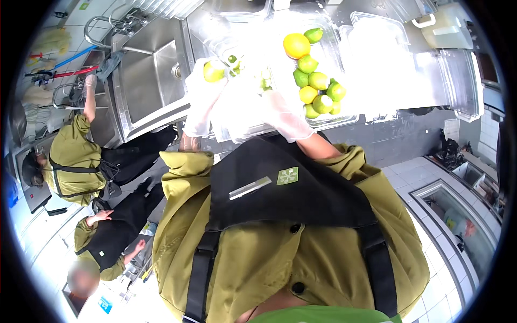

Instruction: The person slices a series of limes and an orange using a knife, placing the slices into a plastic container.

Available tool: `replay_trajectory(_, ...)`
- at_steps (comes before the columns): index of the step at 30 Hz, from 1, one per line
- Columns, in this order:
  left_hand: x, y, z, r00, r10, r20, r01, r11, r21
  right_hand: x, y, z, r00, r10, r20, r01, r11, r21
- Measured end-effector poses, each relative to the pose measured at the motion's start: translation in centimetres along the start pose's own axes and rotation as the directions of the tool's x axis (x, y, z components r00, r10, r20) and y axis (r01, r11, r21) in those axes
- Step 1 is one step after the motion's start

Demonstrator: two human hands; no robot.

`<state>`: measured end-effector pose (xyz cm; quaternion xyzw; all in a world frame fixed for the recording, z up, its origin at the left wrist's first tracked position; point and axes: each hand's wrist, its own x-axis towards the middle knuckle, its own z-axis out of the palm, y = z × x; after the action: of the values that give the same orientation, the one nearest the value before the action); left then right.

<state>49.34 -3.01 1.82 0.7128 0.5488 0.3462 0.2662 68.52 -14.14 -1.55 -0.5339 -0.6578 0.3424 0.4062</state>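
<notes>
My left hand [202,93], in a clear glove, is closed around a yellow-green citrus fruit [213,71] near the sink's right edge. My right hand [280,107], gloved too, reaches over a clear container beside small green pieces [265,84]; glare hides its fingertips and whatever they touch. More green pieces [234,66] lie just right of the held fruit. To the right of my right hand, a clear plastic tray [349,120] bears an orange [297,46] and several green and yellow citrus fruits [318,80]. Strong glare washes out much of the worktop between my hands.
A steel sink [151,80] with a tap [95,30] adjoins the worktop on the left. Clear lidded containers [460,80] stand far right. Two co-workers are at the left: one in an olive shirt [74,159] reaches towards another sink, one wears a black apron [105,242].
</notes>
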Motion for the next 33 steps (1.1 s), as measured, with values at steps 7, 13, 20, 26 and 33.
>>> replay_trajectory(7,-0.5,-1.3,-0.8,0.977,-0.211,0.032,0.213,0.974,-0.077,1.2,-0.6,-2.2,0.921,0.369,0.126,-0.378,0.765,0.521)
replay_trajectory(13,-0.8,-2.0,-1.0,0.858,-0.233,0.458,0.512,0.304,-0.803,0.9,-2.1,-4.3,0.909,0.387,0.156,-0.414,0.785,0.462)
replay_trajectory(20,-1.1,-1.2,-1.3,0.670,-0.293,0.682,0.719,0.485,-0.497,1.2,-4.4,-5.3,0.891,0.446,0.091,-0.445,0.811,0.381)
replay_trajectory(26,-1.1,-0.4,0.0,0.710,-0.380,0.593,0.545,0.830,-0.121,1.6,-3.4,-3.3,0.831,0.510,0.222,-0.531,0.847,0.039)
replay_trajectory(33,-1.6,3.7,1.3,0.933,-0.239,0.270,0.185,0.960,0.211,1.7,-4.7,-2.4,0.863,0.449,0.233,-0.468,0.883,0.031)
